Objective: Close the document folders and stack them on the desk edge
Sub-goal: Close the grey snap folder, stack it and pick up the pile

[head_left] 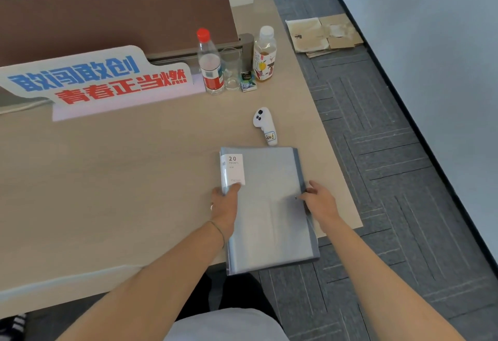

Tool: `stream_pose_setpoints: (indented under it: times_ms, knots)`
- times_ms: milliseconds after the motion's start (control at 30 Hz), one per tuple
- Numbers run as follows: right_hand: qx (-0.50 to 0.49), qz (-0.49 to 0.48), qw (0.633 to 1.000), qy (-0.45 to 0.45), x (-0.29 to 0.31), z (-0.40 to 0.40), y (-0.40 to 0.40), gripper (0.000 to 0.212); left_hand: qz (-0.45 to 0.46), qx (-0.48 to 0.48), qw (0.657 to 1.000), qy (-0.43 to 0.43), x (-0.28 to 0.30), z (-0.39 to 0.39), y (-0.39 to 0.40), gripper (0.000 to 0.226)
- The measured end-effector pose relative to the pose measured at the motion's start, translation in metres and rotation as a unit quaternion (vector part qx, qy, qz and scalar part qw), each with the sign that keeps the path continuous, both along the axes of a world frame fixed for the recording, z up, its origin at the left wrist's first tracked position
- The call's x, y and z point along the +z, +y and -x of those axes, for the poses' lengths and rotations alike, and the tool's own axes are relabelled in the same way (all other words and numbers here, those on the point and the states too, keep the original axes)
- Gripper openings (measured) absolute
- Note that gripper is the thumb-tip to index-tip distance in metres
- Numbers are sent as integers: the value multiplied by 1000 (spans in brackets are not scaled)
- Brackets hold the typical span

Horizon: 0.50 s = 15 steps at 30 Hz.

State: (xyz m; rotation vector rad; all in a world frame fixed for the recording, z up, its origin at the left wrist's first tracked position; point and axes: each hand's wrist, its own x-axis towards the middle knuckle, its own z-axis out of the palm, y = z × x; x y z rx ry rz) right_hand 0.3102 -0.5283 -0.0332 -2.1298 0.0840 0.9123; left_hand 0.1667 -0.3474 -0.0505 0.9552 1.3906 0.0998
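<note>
Grey document folder (266, 206) closed, flat on desk (107, 179) at right front corner — near end overhangs desk edge. Left hand (225, 202) grips folder's left edge, thumb on top by white label. Right hand (320, 200) clasps right spine edge, fingers curled under. Beyond folder: white controller (265, 125) just apart. Further back — red-capped bottle (210, 63), glass (231, 70), tea bottle (264, 53), printed sign (99, 82), brown partition (116, 9).
</note>
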Motion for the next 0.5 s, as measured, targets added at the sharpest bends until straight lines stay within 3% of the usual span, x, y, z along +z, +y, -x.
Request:
stream_pose_setpoints:
  times_ms: [100, 167, 267, 400, 500]
  knots:
    - [-9, 0, 1000, 15, -3, 1, -3, 68, 99, -29, 994, -35, 7, 5, 16, 68]
    - [-6, -5, 1000, 22, -1, 4, -2, 69, 99, -87, 991, -24, 14, 10, 21, 62]
    - [6, 4, 1000, 13, 2, 8, 2, 68, 53, -120, 991, -21, 28, 10, 20, 50]
    - [-37, -20, 998, 49, -3, 11, 7, 66, -2, -111, 990, -91, 56, 4, 16, 72]
    - [-135, -106, 980, 99, 13, 15, 29, 33, -86, -167, 970, -152, 90, 10, 18, 64]
